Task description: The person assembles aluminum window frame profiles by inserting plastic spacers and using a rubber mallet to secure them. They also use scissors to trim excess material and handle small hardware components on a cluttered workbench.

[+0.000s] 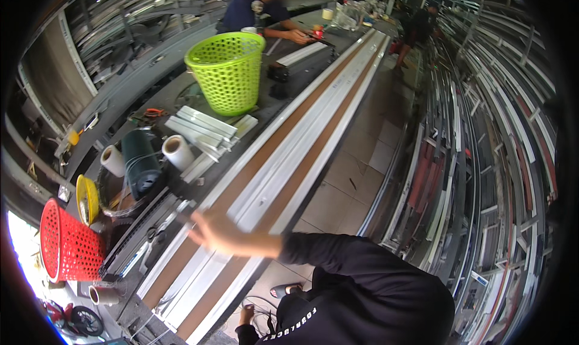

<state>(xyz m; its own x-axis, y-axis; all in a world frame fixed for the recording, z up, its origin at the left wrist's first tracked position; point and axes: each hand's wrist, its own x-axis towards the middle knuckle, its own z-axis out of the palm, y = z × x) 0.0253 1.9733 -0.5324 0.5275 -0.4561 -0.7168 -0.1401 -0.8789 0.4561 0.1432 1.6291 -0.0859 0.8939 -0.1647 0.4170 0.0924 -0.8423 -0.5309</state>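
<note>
My right hand, smeared by motion, reaches across the near part of a long bench-length stack of white profiles. Its fingers look curled. A blurred grey thing shows at the fingertips, too indistinct to name. Brown strips run lengthwise between the white profiles. By the lower edge, a small patch of skin shows beyond a dark cuff; whether it is my left hand or a foot I cannot tell.
Left of the profiles stand a green basket, short white pieces, film rolls and a red basket. Across the bench a person handles something small. Racks of profiles line the right; another person stands far off.
</note>
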